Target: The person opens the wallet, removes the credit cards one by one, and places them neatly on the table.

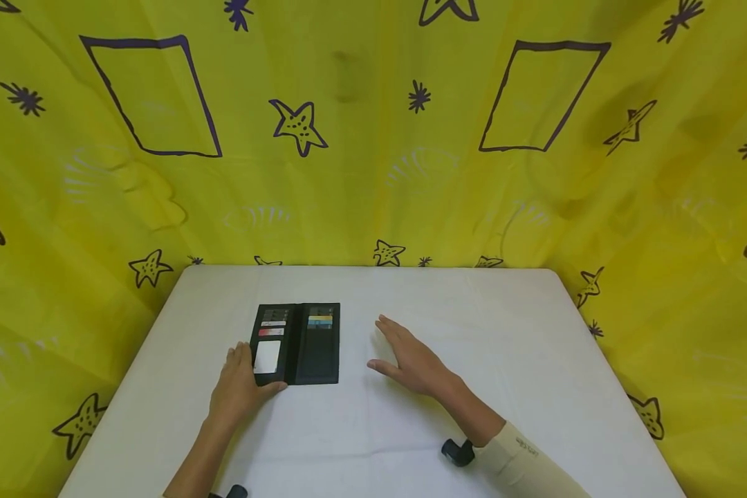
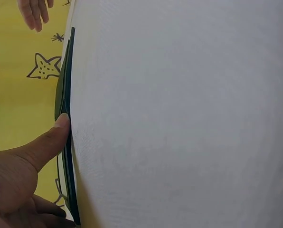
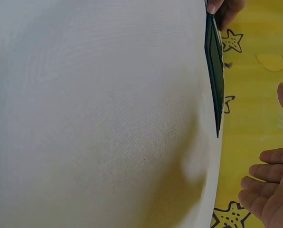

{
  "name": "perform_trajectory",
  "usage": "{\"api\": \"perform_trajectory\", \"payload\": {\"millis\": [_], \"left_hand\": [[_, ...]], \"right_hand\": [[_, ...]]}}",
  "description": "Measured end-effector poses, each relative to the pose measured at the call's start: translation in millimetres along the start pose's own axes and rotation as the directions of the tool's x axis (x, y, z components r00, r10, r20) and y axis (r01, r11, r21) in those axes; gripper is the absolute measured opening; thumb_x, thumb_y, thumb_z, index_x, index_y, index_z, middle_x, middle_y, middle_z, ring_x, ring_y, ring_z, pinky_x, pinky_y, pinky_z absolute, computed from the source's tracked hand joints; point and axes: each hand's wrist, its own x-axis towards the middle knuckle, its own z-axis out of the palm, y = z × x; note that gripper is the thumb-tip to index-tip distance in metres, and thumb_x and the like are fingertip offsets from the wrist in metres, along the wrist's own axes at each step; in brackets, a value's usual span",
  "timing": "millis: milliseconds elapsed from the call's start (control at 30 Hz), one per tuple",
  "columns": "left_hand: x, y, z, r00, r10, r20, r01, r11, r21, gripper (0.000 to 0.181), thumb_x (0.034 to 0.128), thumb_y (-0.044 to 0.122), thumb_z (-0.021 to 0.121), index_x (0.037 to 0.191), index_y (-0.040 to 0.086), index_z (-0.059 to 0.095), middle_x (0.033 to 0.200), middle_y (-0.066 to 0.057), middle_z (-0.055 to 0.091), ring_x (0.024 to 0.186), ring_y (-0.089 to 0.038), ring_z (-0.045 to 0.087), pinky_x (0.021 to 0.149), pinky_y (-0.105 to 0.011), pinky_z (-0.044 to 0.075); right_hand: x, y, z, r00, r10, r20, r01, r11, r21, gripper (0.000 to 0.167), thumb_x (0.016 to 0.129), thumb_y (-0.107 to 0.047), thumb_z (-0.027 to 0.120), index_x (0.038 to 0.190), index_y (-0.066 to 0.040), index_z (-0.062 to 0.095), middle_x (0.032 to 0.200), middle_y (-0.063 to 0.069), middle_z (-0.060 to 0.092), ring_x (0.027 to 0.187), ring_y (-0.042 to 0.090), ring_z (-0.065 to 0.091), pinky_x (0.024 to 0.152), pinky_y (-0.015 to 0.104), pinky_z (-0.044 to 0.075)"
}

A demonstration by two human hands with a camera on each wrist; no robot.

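Observation:
A black bifold card wallet (image 1: 316,356) lies spread open on the white table, left of the middle. Cards show in slots on both halves, and a white card (image 1: 268,357) fills the window at lower left. My left hand (image 1: 236,387) holds the wallet's near left corner, fingers along the left edge and thumb at the near edge by the fold. From the left wrist view, the thumb (image 2: 49,142) touches the wallet's edge. My right hand (image 1: 413,360) hovers right of the wallet, apart from it, with fingers extended; the right wrist view shows its palm (image 3: 279,199) holding nothing.
The white table (image 1: 473,318) has rounded far corners. Behind and beside it hangs a yellow curtain (image 1: 361,173) with drawn stars and frames. A black wrist camera (image 1: 458,453) sits by the right sleeve (image 1: 523,460).

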Motion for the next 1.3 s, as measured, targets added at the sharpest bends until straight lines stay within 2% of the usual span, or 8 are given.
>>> {"api": "perform_trajectory", "payload": {"millis": [500, 900, 1300], "left_hand": [[-1.2, -0.6, -1.8, 1.000, -0.006, 0.009, 0.006, 0.998, 0.066, 0.113, 0.0805, 0.039, 0.092, 0.150, -0.024, 0.029, 0.162, -0.043, 0.019, 0.151, -0.058, 0.017, 0.115, -0.070, 0.031], [-0.8, 3.6, -4.3, 1.000, -0.016, 0.008, 0.016, 0.998, 0.069, 0.113, 0.0805, 0.038, 0.092, 0.150, -0.025, 0.028, 0.162, -0.043, 0.018, 0.152, -0.057, 0.016, 0.115, -0.070, 0.030], [-0.2, 2.8, -2.8, 1.000, -0.027, 0.009, 0.027, 0.997, 0.073, 0.115, 0.0791, 0.041, 0.093, 0.150, -0.024, 0.030, 0.162, -0.042, 0.020, 0.152, -0.056, 0.017, 0.114, -0.070, 0.031]], "right_hand": [[16.9, -3, 3, 0.999, -0.045, 0.023, 0.046, 0.999, -0.020, 0.081, 0.103, -0.052, 0.063, 0.164, -0.007, 0.034, 0.171, 0.010, 0.031, 0.156, 0.028, 0.031, 0.124, 0.048, 0.029], [39.1, -7, 3, 0.999, -0.014, 0.034, 0.010, 0.994, 0.110, 0.077, 0.103, -0.050, 0.064, 0.163, -0.008, 0.038, 0.167, 0.011, 0.039, 0.153, 0.030, 0.035, 0.124, 0.048, 0.030], [47.8, -11, 10, 1.000, 0.020, 0.021, -0.023, 0.983, 0.183, 0.068, 0.103, -0.043, 0.068, 0.158, -0.008, 0.047, 0.160, 0.013, 0.048, 0.148, 0.033, 0.043, 0.120, 0.052, 0.035]]}}
